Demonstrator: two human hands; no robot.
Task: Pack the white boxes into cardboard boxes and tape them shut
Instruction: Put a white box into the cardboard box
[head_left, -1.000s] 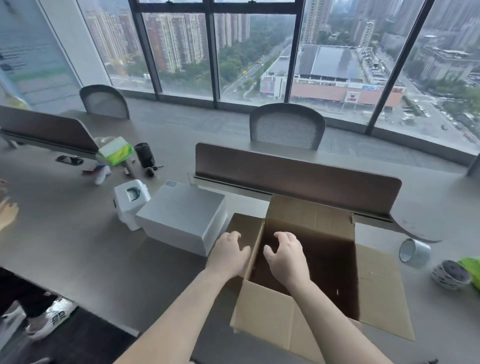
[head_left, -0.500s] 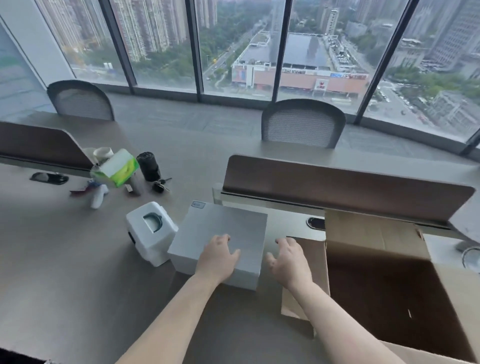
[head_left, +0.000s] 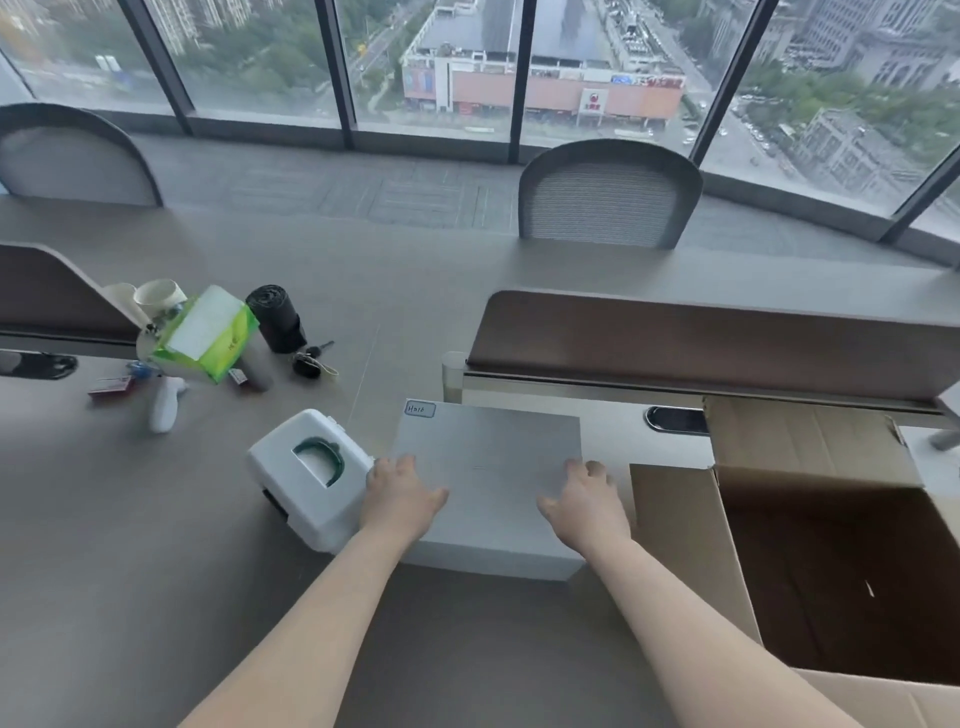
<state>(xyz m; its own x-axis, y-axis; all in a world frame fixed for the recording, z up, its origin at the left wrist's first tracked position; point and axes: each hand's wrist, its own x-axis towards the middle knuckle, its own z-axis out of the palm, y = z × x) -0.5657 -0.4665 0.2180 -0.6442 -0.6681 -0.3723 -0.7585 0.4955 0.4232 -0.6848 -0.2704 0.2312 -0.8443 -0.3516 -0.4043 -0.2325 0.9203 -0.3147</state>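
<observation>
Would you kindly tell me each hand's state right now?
The left hand is open, resting on the white box's left edge.
The right hand is open, resting on its right edge.

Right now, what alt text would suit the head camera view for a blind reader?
The left hand and right hand rest on a flat white box on a grey desk; an open cardboard box stands to its right.

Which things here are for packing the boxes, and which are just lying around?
For the job: flat white box, with the left hand and right hand on it; smaller white box beside it; open cardboard box.
Just lying about: green tissue pack, black roll, keys, paper cup.
</observation>
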